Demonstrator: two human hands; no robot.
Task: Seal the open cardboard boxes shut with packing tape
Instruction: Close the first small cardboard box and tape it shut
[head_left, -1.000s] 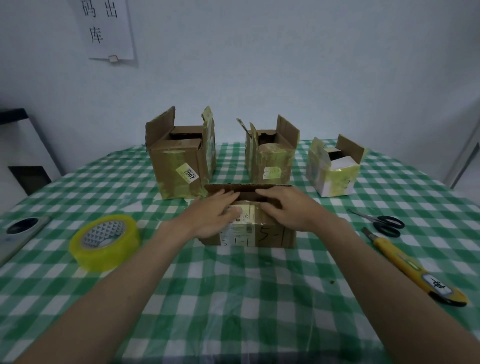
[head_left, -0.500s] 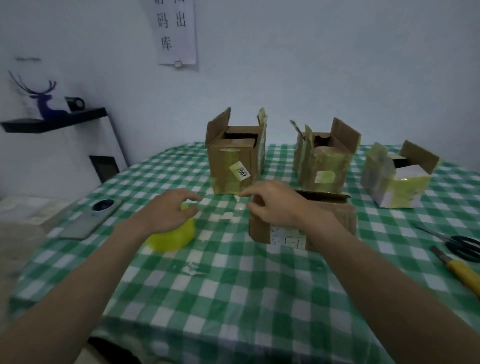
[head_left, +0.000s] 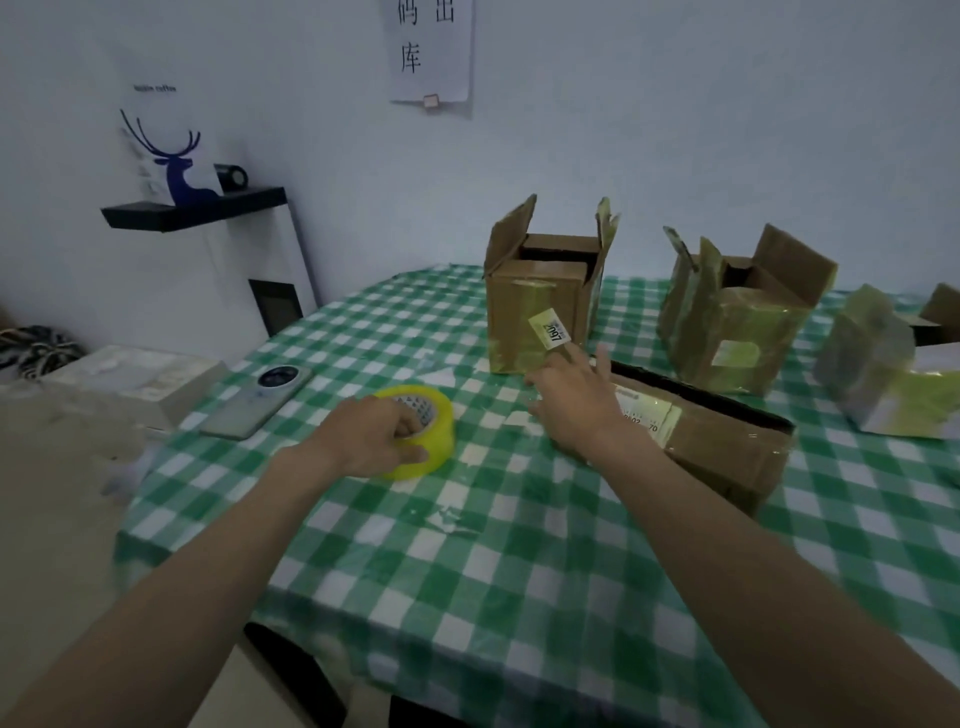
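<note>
Left hand (head_left: 371, 435) has left the near box (head_left: 706, 441) and come down on the yellow tape roll (head_left: 421, 431), which lies flat toward the table's (head_left: 467, 582) left edge; its fingers curl round the roll's rim, thumb on the near side. Right hand (head_left: 569, 397), a second ago pressing the flaps, now hovers at the box's left end, fingers loosely spread, holding nothing. Box flaps lie down but untaped. Three open boxes stand along the far edge. Judgement: flap-closing done, taping step begins; tape end not yet found.
</note>
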